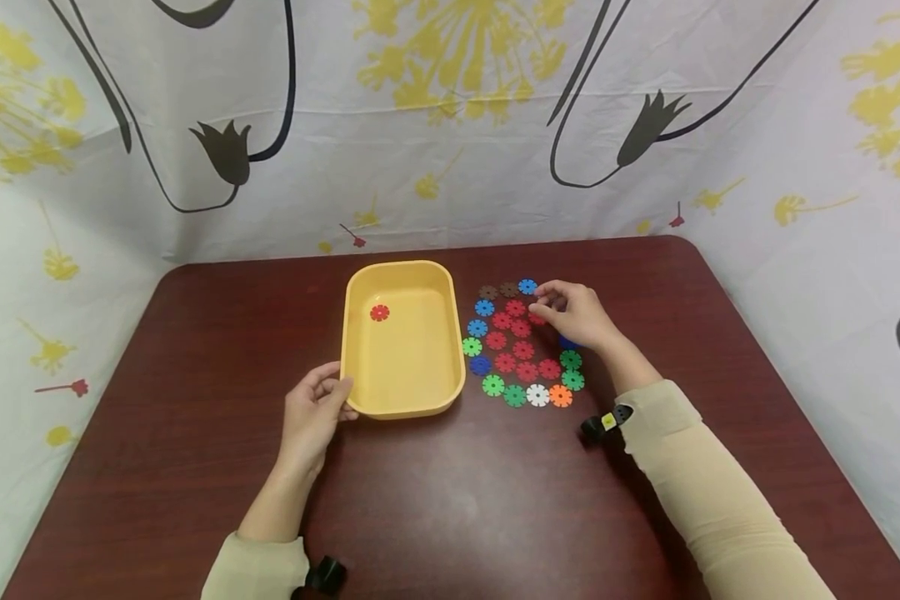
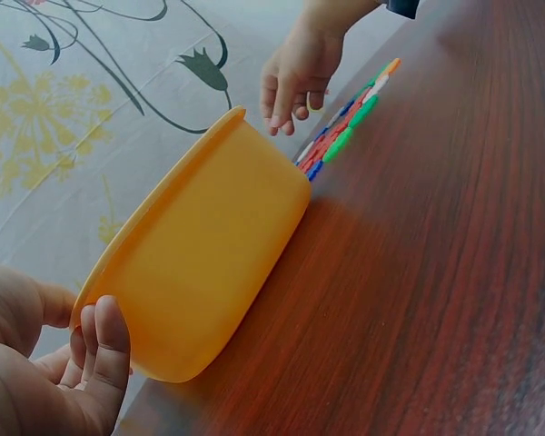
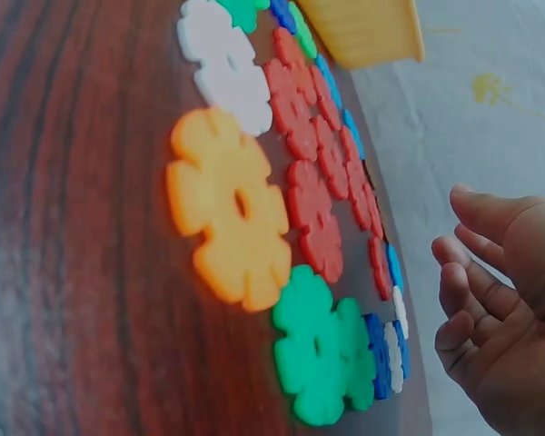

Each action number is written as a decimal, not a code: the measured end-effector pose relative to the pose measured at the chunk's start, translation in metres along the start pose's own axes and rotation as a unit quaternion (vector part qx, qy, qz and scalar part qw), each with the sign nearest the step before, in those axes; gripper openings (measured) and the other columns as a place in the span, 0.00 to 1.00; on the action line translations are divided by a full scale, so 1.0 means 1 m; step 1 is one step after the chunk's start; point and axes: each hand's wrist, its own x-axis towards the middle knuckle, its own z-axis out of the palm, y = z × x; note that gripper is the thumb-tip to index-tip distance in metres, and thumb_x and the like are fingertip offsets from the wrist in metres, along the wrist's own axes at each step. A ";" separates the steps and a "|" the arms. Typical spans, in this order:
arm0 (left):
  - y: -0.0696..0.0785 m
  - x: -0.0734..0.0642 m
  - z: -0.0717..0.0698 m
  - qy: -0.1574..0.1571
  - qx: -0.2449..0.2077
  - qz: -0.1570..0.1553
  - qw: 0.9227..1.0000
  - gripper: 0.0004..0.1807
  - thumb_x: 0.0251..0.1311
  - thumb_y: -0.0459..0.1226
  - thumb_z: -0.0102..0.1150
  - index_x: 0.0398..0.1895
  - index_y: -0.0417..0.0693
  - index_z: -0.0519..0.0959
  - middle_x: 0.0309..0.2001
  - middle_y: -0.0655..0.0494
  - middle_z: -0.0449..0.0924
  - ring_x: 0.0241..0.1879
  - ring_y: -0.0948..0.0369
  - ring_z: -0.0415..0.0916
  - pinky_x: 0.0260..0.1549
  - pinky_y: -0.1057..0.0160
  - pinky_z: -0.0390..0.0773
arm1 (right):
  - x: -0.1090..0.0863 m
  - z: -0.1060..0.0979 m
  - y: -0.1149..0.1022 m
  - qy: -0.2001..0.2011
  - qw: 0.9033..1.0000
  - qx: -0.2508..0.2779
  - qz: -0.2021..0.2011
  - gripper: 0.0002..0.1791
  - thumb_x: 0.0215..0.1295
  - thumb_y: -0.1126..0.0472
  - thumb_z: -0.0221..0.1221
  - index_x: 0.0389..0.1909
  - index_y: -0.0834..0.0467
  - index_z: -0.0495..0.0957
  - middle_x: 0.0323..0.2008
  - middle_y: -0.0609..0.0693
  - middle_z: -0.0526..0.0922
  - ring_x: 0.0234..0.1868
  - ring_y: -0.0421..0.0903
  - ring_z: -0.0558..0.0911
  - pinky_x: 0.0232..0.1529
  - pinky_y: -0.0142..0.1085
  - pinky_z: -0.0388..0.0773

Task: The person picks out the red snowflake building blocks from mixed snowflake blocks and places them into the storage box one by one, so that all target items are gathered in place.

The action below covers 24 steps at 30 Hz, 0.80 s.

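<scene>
My left hand (image 1: 311, 414) grips the near left corner of a yellow plastic tray (image 1: 403, 412), thumb at the rim and fingers against the outer wall. Inside the tray lies one red notched disc (image 1: 379, 312). On the table right of it, several flower-shaped plastic discs form a ring of blue, green, brown, white and orange around a red cluster. Over the far right of this pattern hovers my right hand (image 1: 576, 314), its fingers loosely bent. In the right wrist view, nothing shows between the thumb and fingers of that hand (image 3: 513, 300). Some discs are hidden beneath it.
The dark red wooden table (image 1: 450, 492) reaches back to a white printed cloth (image 1: 450, 183) with yellow and grey flowers. An orange disc (image 1: 561, 395) and a white disc (image 1: 537, 395) sit at the pattern's near edge. Black cameras are strapped to both wrists.
</scene>
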 end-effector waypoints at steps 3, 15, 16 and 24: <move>0.000 0.000 0.000 0.000 0.003 0.001 1.000 0.18 0.71 0.31 0.58 0.61 0.37 0.73 0.37 0.44 0.76 0.23 0.65 0.77 0.26 0.68 0.84 | 0.001 0.000 0.001 0.003 1.000 -0.011 -0.003 0.17 0.72 0.55 0.63 0.52 0.63 0.80 0.41 0.56 0.83 0.35 0.52 0.77 0.33 0.42 0.74; 0.000 0.001 -0.001 -0.005 -0.004 0.003 1.000 0.18 0.71 0.31 0.58 0.61 0.37 0.73 0.37 0.44 0.77 0.24 0.65 0.76 0.26 0.68 0.84 | 0.005 0.004 0.012 -0.013 0.997 -0.074 -0.005 0.18 0.68 0.58 0.67 0.52 0.65 0.82 0.46 0.61 0.83 0.29 0.51 0.71 0.31 0.41 0.71; 0.000 0.000 -0.001 -0.005 -0.006 0.004 1.000 0.18 0.71 0.30 0.58 0.61 0.37 0.73 0.37 0.44 0.77 0.24 0.65 0.76 0.26 0.68 0.84 | 0.005 0.004 0.012 -0.017 0.997 -0.079 -0.004 0.18 0.68 0.58 0.67 0.52 0.65 0.81 0.47 0.61 0.83 0.30 0.52 0.72 0.33 0.42 0.72; 0.001 -0.001 -0.001 -0.007 -0.008 0.001 1.000 0.18 0.71 0.30 0.57 0.62 0.37 0.73 0.37 0.43 0.77 0.25 0.64 0.76 0.26 0.68 0.84 | 0.008 0.003 0.017 -0.049 0.993 -0.104 -0.011 0.19 0.68 0.60 0.66 0.53 0.67 0.81 0.49 0.63 0.79 0.50 0.59 0.78 0.52 0.54 0.77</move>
